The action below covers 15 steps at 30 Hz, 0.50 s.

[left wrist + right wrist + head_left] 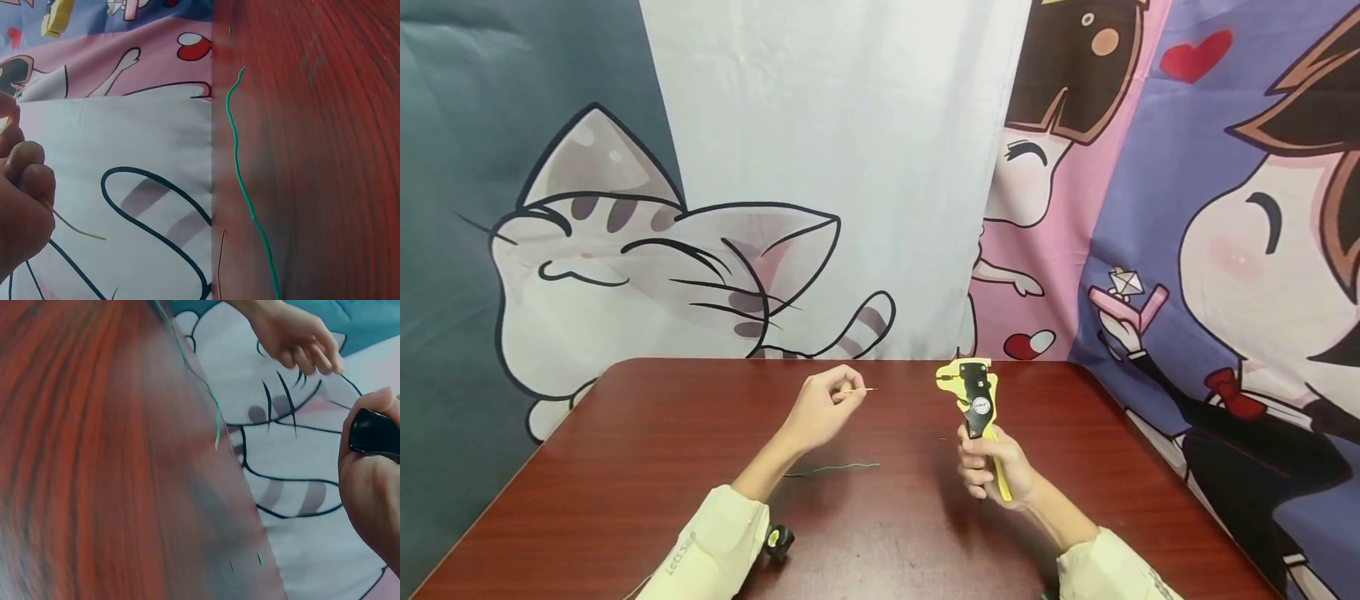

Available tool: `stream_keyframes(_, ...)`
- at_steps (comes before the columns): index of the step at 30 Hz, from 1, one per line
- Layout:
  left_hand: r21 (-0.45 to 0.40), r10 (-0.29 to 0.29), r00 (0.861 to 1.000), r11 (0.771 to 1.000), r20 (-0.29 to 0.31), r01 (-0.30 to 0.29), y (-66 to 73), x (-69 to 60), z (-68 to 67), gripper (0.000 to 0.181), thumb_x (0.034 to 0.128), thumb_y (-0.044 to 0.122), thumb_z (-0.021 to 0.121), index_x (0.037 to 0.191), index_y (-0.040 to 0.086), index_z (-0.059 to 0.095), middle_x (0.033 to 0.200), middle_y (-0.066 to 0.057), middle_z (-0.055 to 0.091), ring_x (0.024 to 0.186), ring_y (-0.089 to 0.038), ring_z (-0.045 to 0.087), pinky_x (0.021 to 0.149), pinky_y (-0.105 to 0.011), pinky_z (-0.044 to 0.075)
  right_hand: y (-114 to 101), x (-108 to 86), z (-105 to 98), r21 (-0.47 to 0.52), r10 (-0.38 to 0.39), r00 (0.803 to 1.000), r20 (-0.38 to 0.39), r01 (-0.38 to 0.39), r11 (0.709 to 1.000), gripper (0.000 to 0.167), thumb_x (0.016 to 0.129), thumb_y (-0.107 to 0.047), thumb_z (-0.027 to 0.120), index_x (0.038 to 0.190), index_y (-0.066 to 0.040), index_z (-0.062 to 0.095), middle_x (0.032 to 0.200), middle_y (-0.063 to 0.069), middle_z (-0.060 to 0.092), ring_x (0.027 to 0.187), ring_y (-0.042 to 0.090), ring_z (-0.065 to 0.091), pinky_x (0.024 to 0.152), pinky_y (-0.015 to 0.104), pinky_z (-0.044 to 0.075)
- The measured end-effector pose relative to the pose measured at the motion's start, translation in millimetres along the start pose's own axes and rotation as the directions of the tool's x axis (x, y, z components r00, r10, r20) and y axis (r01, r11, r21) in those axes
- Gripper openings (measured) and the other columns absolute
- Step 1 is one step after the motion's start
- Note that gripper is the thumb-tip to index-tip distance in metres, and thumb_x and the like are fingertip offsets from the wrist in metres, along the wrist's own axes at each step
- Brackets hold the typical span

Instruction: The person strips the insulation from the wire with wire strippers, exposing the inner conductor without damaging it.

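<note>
My left hand (827, 408) is raised above the table, pinching a thin yellow wire (861, 389). The wire's tip sticks out past the fingertips, and in the left wrist view its tail (78, 229) hangs from the far side of the fist. My right hand (1018, 477) grips a yellow-and-black wire stripper (981, 405) by its handles, head upward. A gap lies between the stripper's head and the yellow wire. Below the left hand, a green wire (236, 147) lies on the table, its end tip bare in the right wrist view.
A small green piece (260, 558) lies on the red-brown wooden table (895, 533), with a tiny dark bit (231, 565) beside it. A thin brownish strand (220, 265) runs near the table's edge. Behind the table hangs a cartoon-printed cloth (850, 167).
</note>
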<state>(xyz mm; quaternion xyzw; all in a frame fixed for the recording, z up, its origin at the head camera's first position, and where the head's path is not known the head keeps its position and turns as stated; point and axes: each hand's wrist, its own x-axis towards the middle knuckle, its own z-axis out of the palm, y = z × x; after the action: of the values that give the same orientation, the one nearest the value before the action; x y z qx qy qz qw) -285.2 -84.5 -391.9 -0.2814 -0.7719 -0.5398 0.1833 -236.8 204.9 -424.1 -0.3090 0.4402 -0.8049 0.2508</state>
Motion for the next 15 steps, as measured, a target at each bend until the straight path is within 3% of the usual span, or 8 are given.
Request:
stream_keyframes(4,0.017,-0.011,1.0,1.0,0.026,0.01,-0.6,1.5,-1.7,0.012,0.0877,0.003,0.067,0.082,0.012,0.062,0.062,0.008,0.038,0.056,-0.004,0.033,0.056,-0.021,0.029,-3.4,-1.0,-2.6,-0.025,0.032,0.998,0.05,-0.031,0.999,0.028,0.093,0.003,0.027,0.099,-0.012,0.049,0.069,-0.001,0.032,0.054,0.01,0.029,0.047,0.024,0.035)
stream_keyframes(7,0.016,-0.032,0.999,0.999,0.041,0.032,0.2,2.4,-1.1,0.012,0.0883,0.003,0.067,0.083,0.013,0.062,0.062,0.008,0.038,0.056,-0.004,0.033,0.057,-0.022,0.031,-2.7,0.6,-2.4,-0.027,0.053,0.995,0.088,-0.051,0.998,0.029,0.092,0.003,0.029,0.108,-0.01,0.05,0.076,0.001,0.042,0.064,0.014,0.04,0.064,0.028,0.049)
stream_keyframes(11,0.042,-0.054,0.997,0.998,0.053,0.052,0.9,3.4,-2.2,0.012,0.0892,0.005,0.065,0.084,0.015,0.062,0.063,0.007,0.041,0.055,-0.005,0.035,0.056,-0.023,0.032,-1.7,2.9,-2.6,-0.025,0.048,0.992,0.113,-0.046,0.999,0.037,0.091,0.003,0.034,0.124,-0.004,0.049,0.092,0.004,0.055,0.08,0.019,0.052,0.081,0.037,0.05)
stream_keyframes(15,0.073,-0.07,0.995,0.995,0.067,0.065,0.2,3.6,-4.8,0.012,0.0895,0.006,0.064,0.085,0.017,0.062,0.065,0.007,0.045,0.055,-0.006,0.037,0.055,-0.024,0.033,-1.3,2.6,-2.9,-0.038,0.033,0.992,0.125,-0.029,0.999,0.045,0.09,0.005,0.034,0.131,-0.002,0.049,0.097,0.006,0.06,0.084,0.019,0.057,0.083,0.038,0.051)
